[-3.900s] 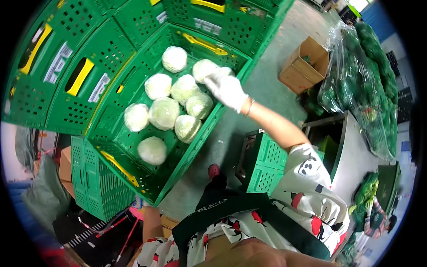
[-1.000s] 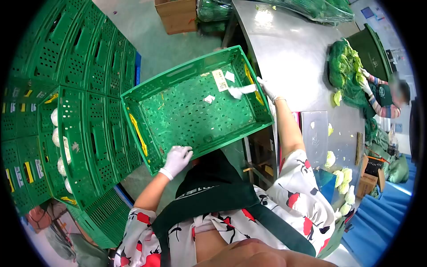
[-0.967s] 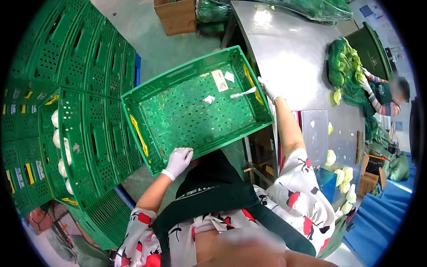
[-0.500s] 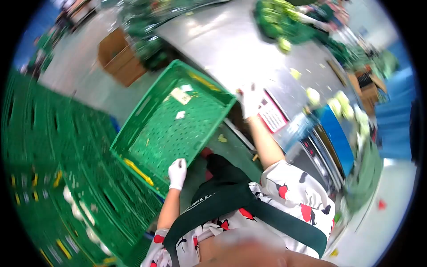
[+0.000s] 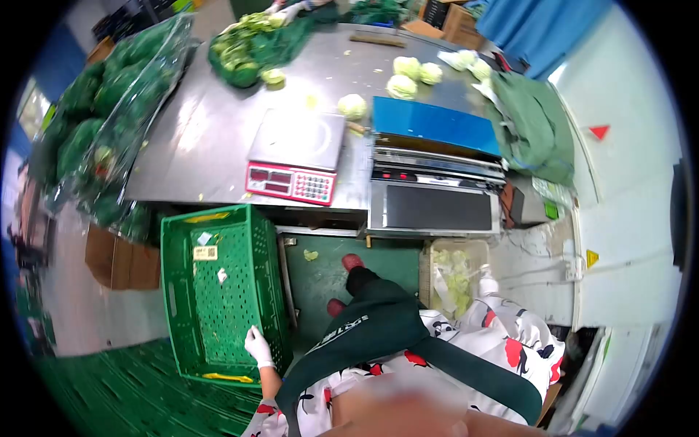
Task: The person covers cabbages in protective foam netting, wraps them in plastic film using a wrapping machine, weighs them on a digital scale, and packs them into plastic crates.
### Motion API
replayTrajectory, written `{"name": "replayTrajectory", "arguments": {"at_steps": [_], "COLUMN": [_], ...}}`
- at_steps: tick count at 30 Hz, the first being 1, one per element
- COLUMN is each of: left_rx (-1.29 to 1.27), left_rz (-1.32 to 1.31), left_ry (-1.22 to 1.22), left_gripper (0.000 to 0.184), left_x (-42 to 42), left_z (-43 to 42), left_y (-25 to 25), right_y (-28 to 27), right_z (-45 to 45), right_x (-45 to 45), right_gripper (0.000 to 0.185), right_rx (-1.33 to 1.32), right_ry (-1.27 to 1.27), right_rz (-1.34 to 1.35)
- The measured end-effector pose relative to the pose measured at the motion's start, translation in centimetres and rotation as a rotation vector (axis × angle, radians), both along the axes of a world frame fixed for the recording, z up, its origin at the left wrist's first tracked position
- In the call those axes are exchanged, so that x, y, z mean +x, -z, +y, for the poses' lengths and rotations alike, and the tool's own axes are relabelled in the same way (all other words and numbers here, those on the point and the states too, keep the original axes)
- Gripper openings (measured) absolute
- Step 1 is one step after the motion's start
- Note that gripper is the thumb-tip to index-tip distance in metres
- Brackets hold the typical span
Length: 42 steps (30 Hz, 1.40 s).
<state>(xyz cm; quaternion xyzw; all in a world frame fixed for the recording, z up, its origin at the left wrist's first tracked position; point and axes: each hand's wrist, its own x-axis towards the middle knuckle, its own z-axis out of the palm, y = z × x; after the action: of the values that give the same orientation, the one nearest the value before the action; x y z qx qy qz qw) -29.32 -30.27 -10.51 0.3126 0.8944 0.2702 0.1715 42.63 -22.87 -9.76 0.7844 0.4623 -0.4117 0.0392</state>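
Observation:
My left hand [image 5: 258, 347], in a white glove, is closed on the near right rim of a green plastic crate [image 5: 271, 291]. Inside the crate lie a printed label [image 5: 205, 253] and small paper scraps. My right hand [image 5: 488, 281], also gloved in white, is at my right side beside a pale bin [image 5: 482, 251] of cabbage leaves. How its fingers are set is hard to make out. On the metal table ahead stand a red-and-white weighing scale [image 5: 291, 182] and a wrapping machine with a black plate [image 5: 438, 207].
Cabbages [image 5: 402, 87] sit on the table [image 5: 182, 146] behind the machine's blue panel. A co-worker's gloved hands [image 5: 287, 12] are by a green net bag of cabbages [image 5: 244, 54] at the far side. Wrapped green bags [image 5: 120, 95], a cardboard box [image 5: 120, 258] and green crates [image 5: 131, 393] are leftward.
My view has swung right and levelled toward the table. The crate now stands straighter beside it. My right hand has left the scale area and dropped to my right side.

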Motion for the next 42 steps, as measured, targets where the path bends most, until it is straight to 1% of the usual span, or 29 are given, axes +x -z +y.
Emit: {"name": "replayTrajectory", "arguments": {"at_steps": [3, 4, 5, 6, 7, 9, 10, 11, 12, 13, 14, 15, 16, 18, 19, 20, 23, 27, 29, 31, 32, 34, 35, 36, 37, 39, 40, 41, 42], "left_rx": [0.019, -0.022, -0.093, -0.072, -0.122, -0.125, -0.028, 0.069, 0.190, 0.365, 0.436, 0.500, 0.529, 0.554, 0.568, 0.556, 0.520, 0.324, 0.229, 0.135, 0.101, 0.029, 0.106, 0.184, 0.262, 0.138, 0.080, 0.000, -0.079], "left_rz": [0.040, 0.084, 0.148, 0.216, 0.272, 0.310, 0.348, 0.385, 0.293, 0.187, 0.032, -0.127, -0.166, -0.265, -0.325, -0.374, -0.454, -0.357, -0.427, -0.420, -0.284, -0.025, -0.073, -0.123, -0.172, -0.380, -0.478, -0.736, -0.987], "left_ry": [0.009, 0.032, 0.011, 0.065, 0.079, 0.063, 0.101, 0.136, 0.132, 0.200, 0.288, 0.378, 0.464, 0.644, 0.695, 0.745, 0.895, 0.907, 0.885, 0.937, 0.924, 0.894, 0.915, 0.935, 0.952, 0.859, 0.808, 0.717, 0.618], "left_gripper": [0.035, 0.035, 0.034, 0.035, 0.036, 0.041, 0.041, 0.042, 0.043, 0.043, 0.044, 0.044, 0.046, 0.048, 0.049, 0.051, 0.061, 0.095, 0.117, 0.127, 0.130, 0.136, 0.135, 0.134, 0.134, 0.124, 0.119, 0.112, 0.105], "left_x": [-0.4, -0.1, -0.2, -0.9, -1.3, -0.3, 1.5, 3.9, 1.5, 5.1, 8.7, 14.2, 18.8, 26.8, 23.3, 26.2, 34.0, 39.3, 43.2, 46.8, 47.5, 48.6, 48.2, 47.5, 46.6, 45.0, 44.2, 43.3, 42.4], "left_z": [-0.3, -0.1, 0.9, 0.3, 0.3, 2.8, 5.2, 8.4, 15.4, 20.0, 24.5, 29.4, 33.5, 41.3, 46.5, 50.4, 61.8, 74.1, 78.5, 79.0, 80.3, 83.1, 84.4, 86.1, 86.9, 87.1, 86.9, 86.3, 85.4], "left_y": [0.2, -0.5, 0.9, 1.0, 0.8, -0.9, -2.8, -4.6, 1.5, -1.1, -3.1, -6.7, -9.1, -12.8, -9.1, -9.8, -9.5, -3.6, -2.0, -4.6, -3.2, 0.9, 3.8, 7.0, 8.8, 8.1, 7.0, 5.6, 3.7], "right_y": [-0.4, -0.4, 0.6, -0.3, -0.3, 0.0, -0.7, 1.4, 2.0, -2.3, -4.5, -5.0, -8.3, -12.6, -9.5, -10.7, -11.0, -6.4, -2.8, -0.6, 0.8, 3.5, 4.3, 4.3, 3.5, 1.6, 0.6, -0.9, -4.3], "right_z": [-6.1, -7.0, -5.5, -6.2, -6.4, -4.9, -3.1, 3.8, 10.9, 13.1, 15.0, 17.1, 19.2, 22.4, 27.4, 29.3, 35.4, 44.3, 48.9, 52.0, 53.0, 54.7, 55.1, 55.5, 55.4, 54.9, 54.5, 54.1, 53.9], "right_x": [7.4, 9.0, 10.9, 12.1, 13.5, 15.7, 15.6, 13.8, 10.7, 10.7, 11.2, 13.6, 13.7, 15.3, 9.2, 9.5, 12.7, 15.3, 18.3, 20.7, 22.1, 24.8, 25.5, 25.8, 25.8, 25.2, 24.6, 23.8, 21.2], "right_gripper": [0.051, 0.052, 0.053, 0.054, 0.055, 0.057, 0.058, 0.052, 0.046, 0.040, 0.033, 0.024, 0.024, 0.024, 0.023, 0.023, 0.024, 0.032, 0.034, 0.037, 0.039, 0.037, 0.036, 0.034, 0.032, 0.029, 0.028, 0.026, 0.026], "right_rx": [-0.126, -0.143, -0.153, -0.117, -0.072, 0.103, 0.170, 0.144, 0.124, 0.399, 0.673, 0.958, 1.077, 1.159, 1.194, 1.219, 1.210, 0.901, 0.832, 0.652, 0.577, 0.509, 0.475, 0.388, 0.301, 0.420, 0.628, 0.839, 0.976], "right_ry": [0.035, 0.036, 0.004, -0.014, -0.030, -0.009, 0.048, 0.204, 0.368, 0.371, 0.373, 0.266, 0.294, 0.271, 0.259, 0.211, 0.035, -0.292, -0.425, -0.391, -0.376, -0.227, -0.167, -0.183, -0.200, -0.299, -0.375, -0.448, -0.417], "right_rz": [-0.238, -0.279, -0.309, -0.320, -0.330, -0.358, -0.401, -0.511, -0.611, -0.592, -0.567, -0.529, -0.456, -0.379, -0.303, -0.326, -0.312, -0.647, -0.871, -0.933, -1.020, -0.948, -0.895, -0.875, -0.854, -0.808, -0.775, -0.736, -0.765]}}
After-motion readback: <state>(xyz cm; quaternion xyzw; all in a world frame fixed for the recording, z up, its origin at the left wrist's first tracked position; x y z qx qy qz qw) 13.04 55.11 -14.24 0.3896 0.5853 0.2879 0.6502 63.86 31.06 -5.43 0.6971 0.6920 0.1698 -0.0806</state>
